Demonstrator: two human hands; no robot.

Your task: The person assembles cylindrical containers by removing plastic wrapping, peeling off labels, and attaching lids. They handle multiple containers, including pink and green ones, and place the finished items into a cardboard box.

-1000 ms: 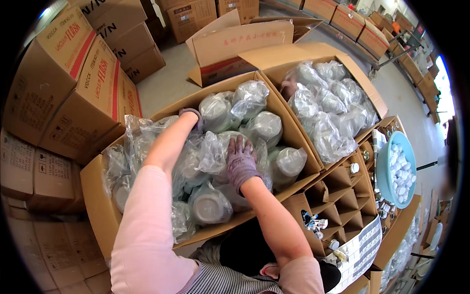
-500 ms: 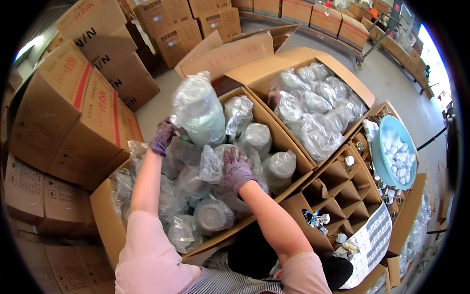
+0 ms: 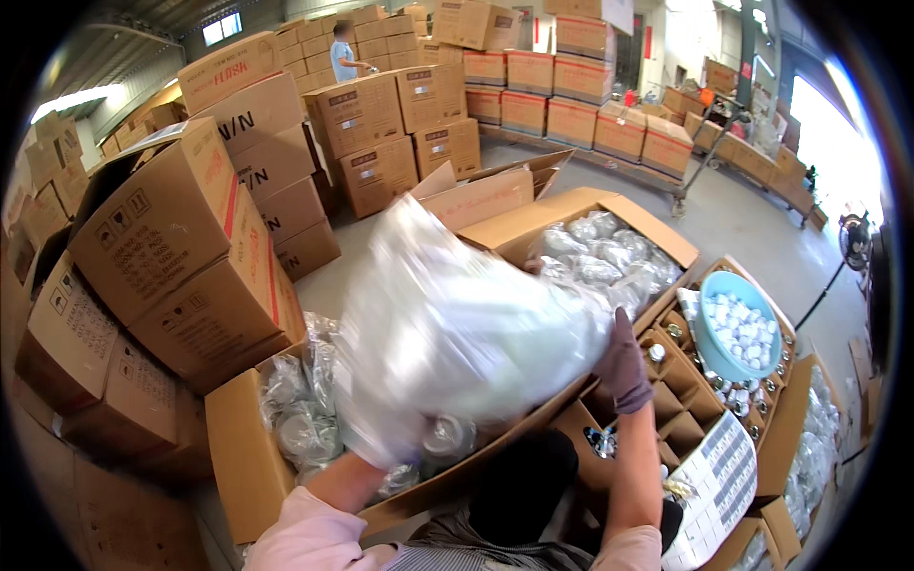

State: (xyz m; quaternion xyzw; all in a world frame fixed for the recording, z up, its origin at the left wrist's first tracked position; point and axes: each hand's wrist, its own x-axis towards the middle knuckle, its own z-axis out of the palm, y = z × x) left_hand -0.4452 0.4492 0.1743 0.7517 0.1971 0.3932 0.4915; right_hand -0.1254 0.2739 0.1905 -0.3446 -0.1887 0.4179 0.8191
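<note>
A large clear plastic bag [image 3: 457, 314] with a pale greenish item inside is lifted across the front of my view, smeared by motion. My right hand [image 3: 625, 369], in a purple-grey glove, grips the bag's right end. My left hand [image 3: 388, 445] is at the bag's lower left, its fingers hidden by plastic and blur. Below the bag stands an open carton [image 3: 249, 443] holding several plastic-wrapped glass pieces [image 3: 303, 433]. The bag hides much of this carton.
Behind, another open carton [image 3: 666, 228] holds wrapped pieces. On the right are a divided carton [image 3: 681, 409], a blue basin [image 3: 714, 354] of white caps and a printed sheet [image 3: 719, 476]. Stacked cartons [image 3: 190, 257] rise on the left. Far back stands a person [image 3: 345, 59].
The plastic bag has come up out of the carton area and swung toward me and right. My right hand has moved from the wrapped pieces to the bag's right end. The view has tilted upward.
</note>
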